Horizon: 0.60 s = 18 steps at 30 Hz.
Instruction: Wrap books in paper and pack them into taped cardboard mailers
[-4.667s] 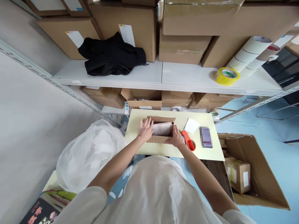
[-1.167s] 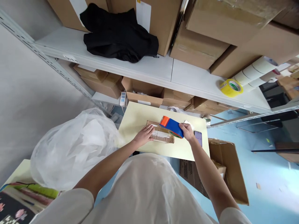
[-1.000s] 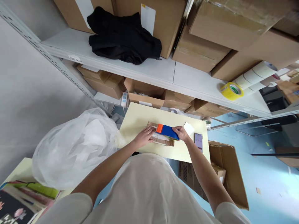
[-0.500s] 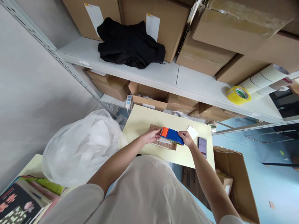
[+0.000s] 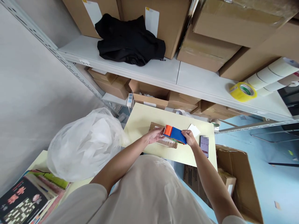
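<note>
A blue tape dispenser [image 5: 178, 136] with an orange front end is held over the table, tilted down to the right. My right hand [image 5: 189, 137] is closed around its blue rear end. At the orange, toothed end, my left hand [image 5: 155, 135] has its fingers bent together in a pinch; whatever thin thing they may hold does not show. Beneath both hands a small brown cardboard package [image 5: 171, 143] wrapped in shiny clear tape lies on the pale yellow table [image 5: 144, 118]. Part of the package is hidden by my left hand and the dispenser.
A phone [image 5: 204, 146] and white paper [image 5: 193, 129] lie right of my right hand. A big translucent bag [image 5: 84, 146] bulges at the left, near books [image 5: 25, 196]. Beyond the table stands a shelf [image 5: 144, 74] with boxes, black cloth [image 5: 130, 40] and yellow tape [image 5: 243, 92]. An open carton [image 5: 243, 177] stands at right.
The view has shifted slightly, so most things sit a little differently in the picture. Both hands stay at the tape dispenser, which seems to tilt a little more.
</note>
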Tool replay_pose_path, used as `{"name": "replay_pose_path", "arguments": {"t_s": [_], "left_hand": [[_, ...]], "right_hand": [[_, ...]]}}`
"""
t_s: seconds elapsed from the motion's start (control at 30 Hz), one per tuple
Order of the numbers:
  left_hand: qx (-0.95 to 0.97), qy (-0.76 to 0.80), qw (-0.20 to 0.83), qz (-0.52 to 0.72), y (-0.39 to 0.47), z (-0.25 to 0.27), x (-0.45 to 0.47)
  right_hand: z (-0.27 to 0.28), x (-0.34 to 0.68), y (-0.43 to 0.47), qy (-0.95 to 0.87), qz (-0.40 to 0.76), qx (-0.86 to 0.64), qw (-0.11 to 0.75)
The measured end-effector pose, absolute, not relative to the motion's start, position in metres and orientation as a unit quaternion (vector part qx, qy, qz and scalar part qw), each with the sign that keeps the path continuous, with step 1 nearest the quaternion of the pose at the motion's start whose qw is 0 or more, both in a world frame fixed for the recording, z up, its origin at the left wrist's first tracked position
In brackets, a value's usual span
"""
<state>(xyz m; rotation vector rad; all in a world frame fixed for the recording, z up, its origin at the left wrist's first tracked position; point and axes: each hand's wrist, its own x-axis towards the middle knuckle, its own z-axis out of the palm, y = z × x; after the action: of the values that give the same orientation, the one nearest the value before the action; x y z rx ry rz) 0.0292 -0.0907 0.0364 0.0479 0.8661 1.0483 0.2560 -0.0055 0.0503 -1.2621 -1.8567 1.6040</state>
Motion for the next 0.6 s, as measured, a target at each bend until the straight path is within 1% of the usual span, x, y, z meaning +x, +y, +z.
{"name": "replay_pose_path", "arguments": {"t_s": [0.13, 0.2, 0.33, 0.43, 0.53, 0.6], "left_hand": [[0.006, 0.371, 0.783, 0.498, -0.094, 0.045, 0.026], [0.028, 0.389, 0.781, 0.488, -0.094, 0.047, 0.026], [0.138, 0.515, 0.707, 0.465, -0.089, 0.047, 0.032], [0.174, 0.554, 0.668, 0.466, -0.083, 0.046, 0.028], [0.204, 0.598, 0.609, 0.48, -0.083, 0.046, -0.001], [0.213, 0.627, 0.574, 0.482, -0.089, 0.044, -0.028]], "right_hand": [[0.052, 0.26, -0.004, -0.666, 0.564, -0.449, 0.191], [0.054, 0.262, -0.005, -0.668, 0.559, -0.452, 0.191], [0.061, 0.262, -0.007, -0.668, 0.557, -0.46, 0.177], [0.066, 0.265, -0.006, -0.669, 0.552, -0.463, 0.183], [0.068, 0.278, -0.003, -0.676, 0.521, -0.479, 0.206], [0.067, 0.289, -0.002, -0.679, 0.503, -0.497, 0.195]]}}
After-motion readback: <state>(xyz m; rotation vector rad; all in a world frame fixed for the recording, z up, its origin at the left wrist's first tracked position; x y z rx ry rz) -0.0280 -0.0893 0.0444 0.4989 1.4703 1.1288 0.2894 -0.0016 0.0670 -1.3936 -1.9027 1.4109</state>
